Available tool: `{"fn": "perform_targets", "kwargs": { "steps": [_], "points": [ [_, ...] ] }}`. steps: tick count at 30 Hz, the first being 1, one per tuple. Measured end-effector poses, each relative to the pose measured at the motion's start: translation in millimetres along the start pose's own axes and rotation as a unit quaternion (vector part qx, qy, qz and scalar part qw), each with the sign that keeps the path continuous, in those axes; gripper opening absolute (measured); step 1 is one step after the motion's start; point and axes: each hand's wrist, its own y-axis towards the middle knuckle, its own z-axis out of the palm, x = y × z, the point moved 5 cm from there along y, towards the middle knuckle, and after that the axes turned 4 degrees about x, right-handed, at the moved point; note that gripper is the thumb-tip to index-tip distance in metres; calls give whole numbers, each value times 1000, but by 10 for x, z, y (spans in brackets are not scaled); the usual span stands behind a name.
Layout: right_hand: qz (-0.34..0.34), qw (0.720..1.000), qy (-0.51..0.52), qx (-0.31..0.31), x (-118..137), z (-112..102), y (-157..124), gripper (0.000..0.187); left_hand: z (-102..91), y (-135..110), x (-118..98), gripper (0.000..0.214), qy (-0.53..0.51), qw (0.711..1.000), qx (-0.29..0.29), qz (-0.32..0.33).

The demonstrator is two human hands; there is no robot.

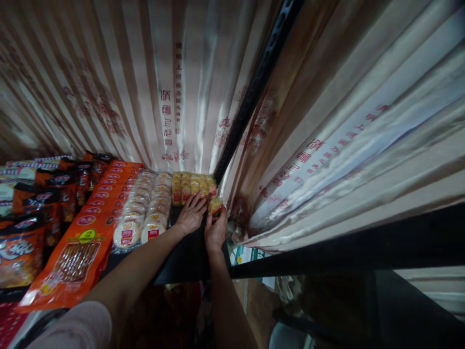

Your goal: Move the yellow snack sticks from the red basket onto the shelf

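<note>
One snack pack (214, 205) sits pinched atop the right hand (215, 231).

I'm seeing a row of flat orange plastic packets of dried strips (78, 252) lying overlapped along the black shelf board (187, 264). Just beside them, two rows of round pale cakes in clear wrappers (145, 208) are sitting. Dark glossy snack bags (47, 203) are crowding the far left. Behind, a shiny beige striped curtain with red characters (145, 87) is hanging, with a black metal upright (254, 92) cutting across it.
</note>
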Motion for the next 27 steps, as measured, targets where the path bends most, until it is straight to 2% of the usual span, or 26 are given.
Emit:
{"fn": "perform_targets", "kwargs": {
  "steps": [11, 18, 27],
  "points": [
    [-13, 999, -17, -30, -29, 171, 239, 28, -35, -13, 4, 41, -23, 1000, -14, -11],
    [23, 999, -35, -23, -44, 238, 279, 32, -21, -15, 9, 41, -22, 1000, -17, -7],
    [2, 1000, -6, -23, -28, 248, 299, 32, -58, -14, -5, 40, -24, 999, -20, -6]
  ]
}}
